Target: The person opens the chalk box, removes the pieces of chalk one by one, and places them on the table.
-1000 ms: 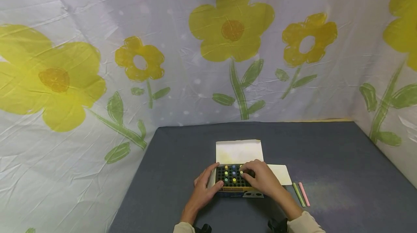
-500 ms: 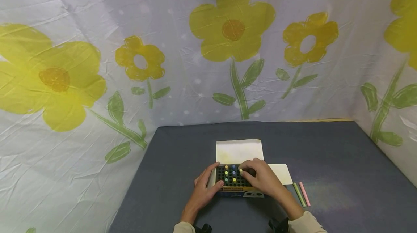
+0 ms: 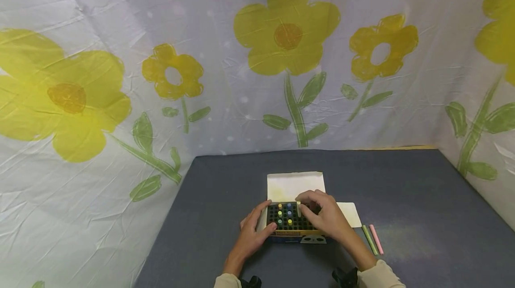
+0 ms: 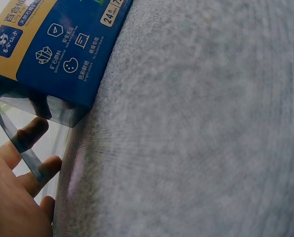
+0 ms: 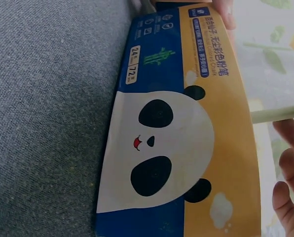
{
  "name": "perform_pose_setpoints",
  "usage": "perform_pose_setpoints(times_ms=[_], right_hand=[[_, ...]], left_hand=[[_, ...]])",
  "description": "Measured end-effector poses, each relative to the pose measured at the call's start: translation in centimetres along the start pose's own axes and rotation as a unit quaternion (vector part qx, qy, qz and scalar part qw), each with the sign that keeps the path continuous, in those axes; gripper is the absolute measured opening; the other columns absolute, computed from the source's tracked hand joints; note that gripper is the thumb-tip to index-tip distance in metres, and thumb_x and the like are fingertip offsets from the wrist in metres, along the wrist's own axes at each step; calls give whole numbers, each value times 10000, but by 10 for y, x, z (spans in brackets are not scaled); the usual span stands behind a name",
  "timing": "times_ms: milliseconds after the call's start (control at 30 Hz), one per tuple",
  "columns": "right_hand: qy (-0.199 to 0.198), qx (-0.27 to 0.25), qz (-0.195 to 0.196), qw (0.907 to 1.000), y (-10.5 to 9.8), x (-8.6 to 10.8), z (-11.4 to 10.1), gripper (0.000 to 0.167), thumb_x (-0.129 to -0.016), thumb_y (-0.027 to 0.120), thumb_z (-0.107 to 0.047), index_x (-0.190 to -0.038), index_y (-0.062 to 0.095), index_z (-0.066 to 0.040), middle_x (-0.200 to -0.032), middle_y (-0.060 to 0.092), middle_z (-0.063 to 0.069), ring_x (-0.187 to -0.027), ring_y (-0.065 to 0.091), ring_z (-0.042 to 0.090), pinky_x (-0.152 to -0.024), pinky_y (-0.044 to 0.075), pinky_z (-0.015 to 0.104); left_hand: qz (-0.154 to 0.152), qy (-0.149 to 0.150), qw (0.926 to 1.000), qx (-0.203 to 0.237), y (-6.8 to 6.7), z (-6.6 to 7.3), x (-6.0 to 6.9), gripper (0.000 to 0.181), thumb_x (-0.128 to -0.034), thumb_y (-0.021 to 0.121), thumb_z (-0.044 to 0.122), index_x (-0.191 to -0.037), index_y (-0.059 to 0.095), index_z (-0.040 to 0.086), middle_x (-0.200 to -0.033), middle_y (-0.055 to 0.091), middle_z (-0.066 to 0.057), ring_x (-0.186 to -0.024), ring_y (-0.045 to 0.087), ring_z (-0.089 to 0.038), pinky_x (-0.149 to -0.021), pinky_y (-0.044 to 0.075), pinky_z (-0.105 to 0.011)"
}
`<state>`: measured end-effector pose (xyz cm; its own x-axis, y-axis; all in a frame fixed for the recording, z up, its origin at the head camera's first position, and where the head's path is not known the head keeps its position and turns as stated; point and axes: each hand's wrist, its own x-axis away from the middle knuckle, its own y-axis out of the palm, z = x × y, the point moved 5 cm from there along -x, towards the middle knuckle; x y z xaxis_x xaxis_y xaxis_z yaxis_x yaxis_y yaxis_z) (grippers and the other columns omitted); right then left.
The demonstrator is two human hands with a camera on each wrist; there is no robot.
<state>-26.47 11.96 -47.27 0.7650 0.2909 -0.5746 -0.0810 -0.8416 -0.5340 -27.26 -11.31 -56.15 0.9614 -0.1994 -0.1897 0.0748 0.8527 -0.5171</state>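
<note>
A blue and yellow chalk box [image 3: 295,233] with a panda on its front stands open on the table. Several coloured chalk tips show in its black holed insert [image 3: 284,219]. My left hand [image 3: 252,230] grips the box's left end, thumb at the front corner and index finger at the back one. Thumb and fingertips of my right hand [image 3: 327,213] pinch a pale chalk stick [image 3: 299,209] upright over the insert. In the right wrist view that pale stick [image 5: 275,115] stands well above the box edge; whether its lower end is still in a hole is hidden.
A white lid flap [image 3: 295,185] stands up behind the box and a white side flap [image 3: 349,214] sticks out right. Right of the box, a green chalk [image 3: 369,239] and a pink chalk [image 3: 376,239] lie side by side on the dark grey table [image 3: 418,198].
My right hand has risen, drawing the pale chalk upward so that more of its length shows. The left hand and the box have stayed put.
</note>
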Motion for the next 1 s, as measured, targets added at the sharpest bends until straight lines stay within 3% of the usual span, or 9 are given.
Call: perform_pose_setpoints(times_ms=[200,400,600,1000], right_hand=[[-60,-118,146,9998,-6,-1,0,274,-888,752,-15,-1115,722,-166,-851,686,-76,-703,532,2,-631,493,294],[150,-393,101,9991,-13,0,0,233,-942,712,-64,-1145,703,-178,-862,720,-41,-699,591,23,-651,510,274],[297,-542,194,9979,-23,4,3,206,-946,697,-40,-1137,699,-119,-805,734,20,-657,570,48,-643,492,279],[486,-661,466,9955,-47,18,16,199,-951,666,11,-1143,686,-36,-816,713,110,-732,621,70,-734,496,263]], left_hand=[[7,-29,10000,34,0,0,0,601,-921,681,438,-1484,473,426,-1515,534,12,-1326,513,-302,-1058,207,-654],[0,-26,10000,55,0,0,0,606,-919,683,432,-1485,467,438,-1508,536,13,-1309,516,-287,-1055,208,-647],[-25,-15,10000,70,1,-1,0,603,-925,679,434,-1486,459,450,-1520,525,17,-1322,514,-294,-1054,213,-653],[15,-19,10000,17,0,-1,1,605,-919,681,448,-1483,464,454,-1519,529,15,-1314,508,-290,-1053,227,-666]])
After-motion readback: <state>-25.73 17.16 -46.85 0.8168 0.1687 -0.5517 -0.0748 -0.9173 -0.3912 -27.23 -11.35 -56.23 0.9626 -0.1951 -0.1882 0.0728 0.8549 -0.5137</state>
